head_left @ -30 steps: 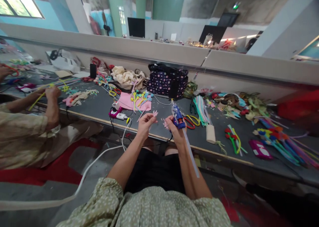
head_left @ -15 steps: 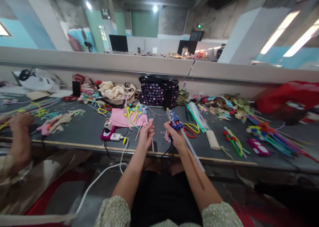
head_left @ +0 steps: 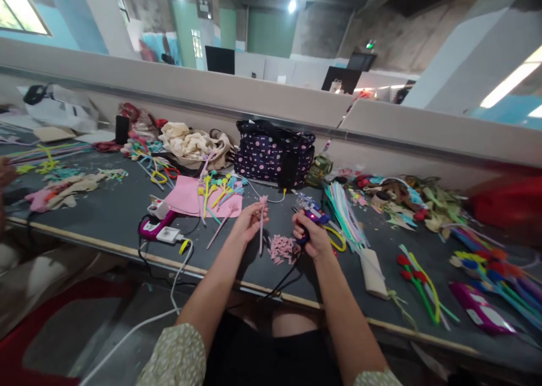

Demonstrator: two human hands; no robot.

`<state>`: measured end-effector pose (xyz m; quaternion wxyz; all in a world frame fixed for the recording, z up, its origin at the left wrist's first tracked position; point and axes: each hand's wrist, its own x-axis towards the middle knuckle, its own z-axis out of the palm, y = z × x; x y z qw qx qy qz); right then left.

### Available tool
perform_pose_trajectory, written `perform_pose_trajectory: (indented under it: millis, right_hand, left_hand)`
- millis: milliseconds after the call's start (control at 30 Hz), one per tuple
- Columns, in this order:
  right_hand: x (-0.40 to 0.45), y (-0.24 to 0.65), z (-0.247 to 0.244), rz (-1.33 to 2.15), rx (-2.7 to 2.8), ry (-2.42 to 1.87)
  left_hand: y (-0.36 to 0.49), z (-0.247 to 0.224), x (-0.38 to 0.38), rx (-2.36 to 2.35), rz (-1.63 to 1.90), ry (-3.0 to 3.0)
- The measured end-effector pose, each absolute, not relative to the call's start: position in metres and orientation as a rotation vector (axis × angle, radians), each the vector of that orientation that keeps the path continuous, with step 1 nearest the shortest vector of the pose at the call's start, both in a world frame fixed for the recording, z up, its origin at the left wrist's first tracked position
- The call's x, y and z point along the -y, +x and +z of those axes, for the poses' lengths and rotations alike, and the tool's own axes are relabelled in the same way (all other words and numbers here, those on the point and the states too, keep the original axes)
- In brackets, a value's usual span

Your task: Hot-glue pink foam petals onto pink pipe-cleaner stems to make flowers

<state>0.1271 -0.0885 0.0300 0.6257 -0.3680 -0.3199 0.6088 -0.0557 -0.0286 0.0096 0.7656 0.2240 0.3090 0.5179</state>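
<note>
Left hand pinched a thin, fuzzy pink stem; right hand, apart, gripped a blue glue gun. Before the dotted bag lay heaped, stubby pink pieces.

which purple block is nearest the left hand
The purple block beside the pink sheet, with white plugs on it, is nearest the left hand; the other block lies far right, past the red-topped stems.

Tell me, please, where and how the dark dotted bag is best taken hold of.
Best by the black strap along its top, I think, coming from above and the person's side. The bag stands upright with this strap uppermost, while the pale partition behind it limits reaching from the back.
</note>
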Motion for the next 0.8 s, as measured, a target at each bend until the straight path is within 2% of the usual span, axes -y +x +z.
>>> perform_pose_trajectory:
  millis: [367, 800]
  right_hand:
    - [0.055, 0.132, 0.022, 1.448, 0.62, -0.766]
    - [0.061, 0.111, 0.016, 1.245, 0.733, -0.87]
  left_hand:
    - [-0.057, 0.016, -0.004, -0.591, 0.894, 0.813]
    - [-0.038, 0.011, 0.016, -0.606, 0.983, 1.097]
